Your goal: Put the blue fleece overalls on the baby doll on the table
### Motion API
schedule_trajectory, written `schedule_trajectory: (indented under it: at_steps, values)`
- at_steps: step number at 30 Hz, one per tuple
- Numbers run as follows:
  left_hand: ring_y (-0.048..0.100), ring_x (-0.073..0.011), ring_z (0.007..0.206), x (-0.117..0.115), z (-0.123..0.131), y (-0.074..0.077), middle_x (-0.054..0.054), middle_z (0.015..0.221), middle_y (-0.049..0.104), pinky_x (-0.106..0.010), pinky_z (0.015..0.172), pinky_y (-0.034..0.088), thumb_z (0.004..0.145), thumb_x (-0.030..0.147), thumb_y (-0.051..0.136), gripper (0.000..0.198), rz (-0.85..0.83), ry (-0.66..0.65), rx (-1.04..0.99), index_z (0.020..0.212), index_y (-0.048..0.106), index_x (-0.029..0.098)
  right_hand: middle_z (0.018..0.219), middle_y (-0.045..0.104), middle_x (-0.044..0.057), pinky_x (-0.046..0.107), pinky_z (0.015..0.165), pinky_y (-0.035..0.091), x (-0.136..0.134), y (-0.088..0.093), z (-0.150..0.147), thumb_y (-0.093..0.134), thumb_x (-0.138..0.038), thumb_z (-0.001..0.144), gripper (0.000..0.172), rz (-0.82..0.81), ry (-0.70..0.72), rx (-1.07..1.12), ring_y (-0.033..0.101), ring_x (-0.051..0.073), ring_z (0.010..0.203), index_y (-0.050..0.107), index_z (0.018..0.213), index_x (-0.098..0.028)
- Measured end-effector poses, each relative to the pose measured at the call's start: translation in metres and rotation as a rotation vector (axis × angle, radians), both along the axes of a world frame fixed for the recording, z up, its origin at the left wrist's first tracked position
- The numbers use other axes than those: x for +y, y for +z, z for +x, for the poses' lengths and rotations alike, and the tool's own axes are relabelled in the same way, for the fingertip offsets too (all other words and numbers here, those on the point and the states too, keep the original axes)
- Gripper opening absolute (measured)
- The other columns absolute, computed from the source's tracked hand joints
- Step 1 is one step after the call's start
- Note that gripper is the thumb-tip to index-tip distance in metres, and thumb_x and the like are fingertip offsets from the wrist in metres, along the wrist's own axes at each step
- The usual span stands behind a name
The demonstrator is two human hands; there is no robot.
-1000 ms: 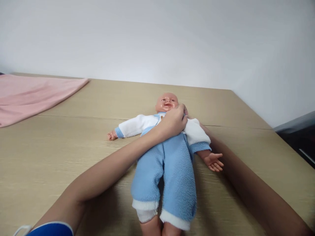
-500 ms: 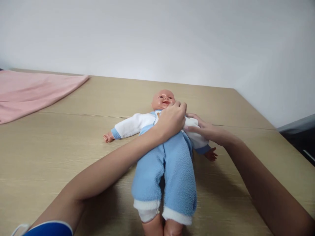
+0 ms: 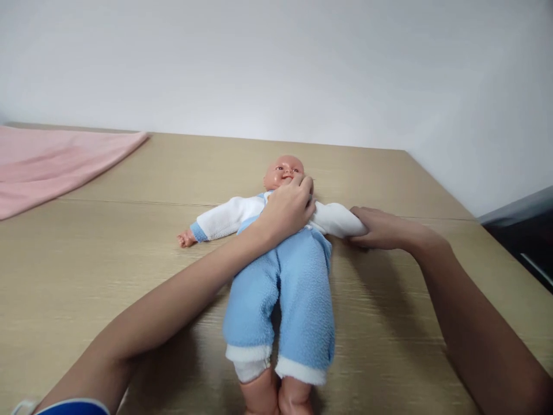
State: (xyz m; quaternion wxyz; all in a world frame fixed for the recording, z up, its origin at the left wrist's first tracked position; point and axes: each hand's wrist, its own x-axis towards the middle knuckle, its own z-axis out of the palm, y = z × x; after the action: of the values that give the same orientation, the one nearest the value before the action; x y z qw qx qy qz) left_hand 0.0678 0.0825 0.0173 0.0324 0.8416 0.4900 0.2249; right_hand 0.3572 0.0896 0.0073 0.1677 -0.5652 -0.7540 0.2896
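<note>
A baby doll (image 3: 285, 276) in a blue and white fleece suit lies on its back on the wooden table (image 3: 108, 271), head pointing away from me. My left hand (image 3: 287, 208) rests closed on the doll's chest just under its chin, gripping the suit's collar. My right hand (image 3: 382, 229) is wrapped round the end of the doll's white sleeve (image 3: 334, 220), which is stretched out to the right. That arm's small hand is hidden inside my grip. The doll's other arm (image 3: 216, 222) lies spread to the left.
A pink cloth (image 3: 47, 164) lies at the table's far left corner. A white wall stands behind the table. The table's right edge runs diagonally, with a dark surface (image 3: 525, 242) beyond it.
My right hand came out from behind the doll's shoulder, slid along the sleeve and closed on its end, pulling the arm out straight. The left hand stayed on the chest.
</note>
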Motion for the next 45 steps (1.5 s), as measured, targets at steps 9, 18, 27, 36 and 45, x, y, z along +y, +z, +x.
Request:
schedule_trajectory:
  at_steps: [9,18,27,36,45]
  values:
    - [0.062,-0.0316,0.138,-0.054,-0.073,-0.011,-0.013,0.142,0.07,-0.049,0.126,0.046,0.116,0.035,0.055,0.02,0.109,0.014,-0.266,0.129,0.065,0.023,0.12,0.081,0.013,0.052,0.101,0.055,-0.07,0.008,-0.077,0.066,-0.052,0.111,0.029,0.457,0.079,-0.027,0.075,0.037,0.113,0.074,0.124,-0.027]
    - [0.063,-0.0267,0.1,-0.078,-0.127,-0.044,-0.006,0.109,0.068,-0.043,0.095,0.05,0.114,0.046,0.05,0.023,-0.362,0.109,-0.542,0.112,0.058,0.024,0.089,0.063,0.001,0.035,0.077,0.048,-0.06,-0.016,-0.089,0.075,-0.067,0.101,0.044,-0.083,0.027,0.448,0.057,0.022,0.083,0.065,0.091,-0.026]
    - [0.043,-0.0212,0.085,-0.069,-0.129,-0.043,0.002,0.09,0.044,-0.034,0.082,0.042,0.114,0.036,0.048,0.018,-0.543,0.241,-0.788,0.1,0.051,0.026,0.084,0.053,-0.004,0.031,0.066,0.039,-0.061,-0.044,-0.093,0.087,-0.076,0.09,0.055,-0.15,-0.099,0.72,0.044,0.018,0.073,0.06,0.099,-0.028]
    - [0.056,-0.0218,0.098,-0.067,-0.127,-0.067,-0.002,0.104,0.058,-0.037,0.093,0.048,0.113,0.039,0.054,0.015,-0.429,0.107,-0.794,0.111,0.054,0.024,0.097,0.069,0.007,0.048,0.09,0.055,-0.073,-0.067,-0.1,0.054,-0.056,0.114,0.032,0.339,-0.177,0.313,0.066,0.029,0.091,0.06,0.105,-0.027]
    - [0.057,-0.0356,0.147,-0.133,-0.117,-0.059,-0.017,0.151,0.063,-0.063,0.125,0.049,0.113,0.051,0.064,0.041,-0.104,0.251,-0.599,0.142,0.058,0.024,0.181,0.043,0.018,0.063,0.136,0.04,-0.207,-0.027,-0.103,0.067,-0.032,0.108,0.059,0.553,0.23,0.036,0.042,0.04,0.169,0.052,0.165,-0.024]
